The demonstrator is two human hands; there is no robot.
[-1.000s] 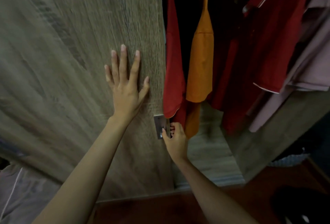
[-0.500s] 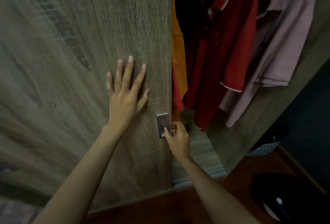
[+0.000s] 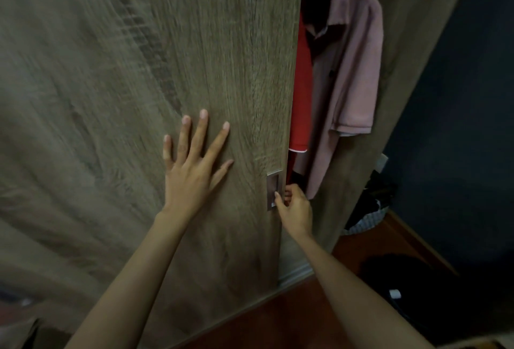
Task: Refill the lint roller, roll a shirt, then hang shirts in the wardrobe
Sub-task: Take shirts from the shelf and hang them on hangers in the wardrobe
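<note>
Left hand [image 3: 192, 173] lies spread flat on the wardrobe door [image 3: 125, 76]. My right hand [image 3: 295, 209] grips the door's edge at its handle [image 3: 274, 186], shirts [image 3: 353, 84] hanging just beyond.

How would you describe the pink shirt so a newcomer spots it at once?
Find the big wood-grain wardrobe door on the left; a narrow gap is open along its right edge. In that gap, the pink shirt hangs farthest right, pale with a dark collar, unlike the bright red shirt beside it.
</note>
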